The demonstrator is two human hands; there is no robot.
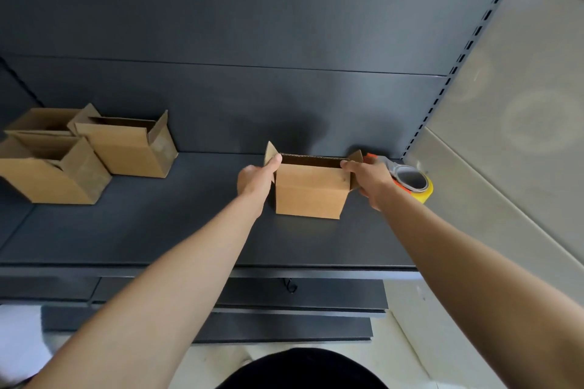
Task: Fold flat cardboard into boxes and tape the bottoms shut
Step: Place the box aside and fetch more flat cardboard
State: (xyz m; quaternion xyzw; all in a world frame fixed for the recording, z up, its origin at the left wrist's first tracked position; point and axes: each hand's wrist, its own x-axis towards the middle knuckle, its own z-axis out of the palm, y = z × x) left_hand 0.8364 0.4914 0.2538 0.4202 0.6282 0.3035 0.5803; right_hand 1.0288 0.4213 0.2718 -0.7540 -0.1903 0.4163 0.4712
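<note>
A small brown cardboard box point(310, 193) stands upright on the dark shelf point(177, 230), top open, its side flaps sticking up. My left hand point(256, 180) grips its left side, thumb on the top left corner. My right hand point(368, 181) grips its right side, fingers at the top right corner. Just behind my right hand lies a tape dispenser point(410, 181) with an orange and grey body and a roll of yellowish tape.
Three folded open-topped boxes point(126, 148) point(50, 177) point(41, 120) sit clustered at the shelf's left end. A dark back panel rises behind the shelf. A slotted upright point(442, 98) and pale wall bound the right side. Lower shelves point(284, 309) lie below the front edge.
</note>
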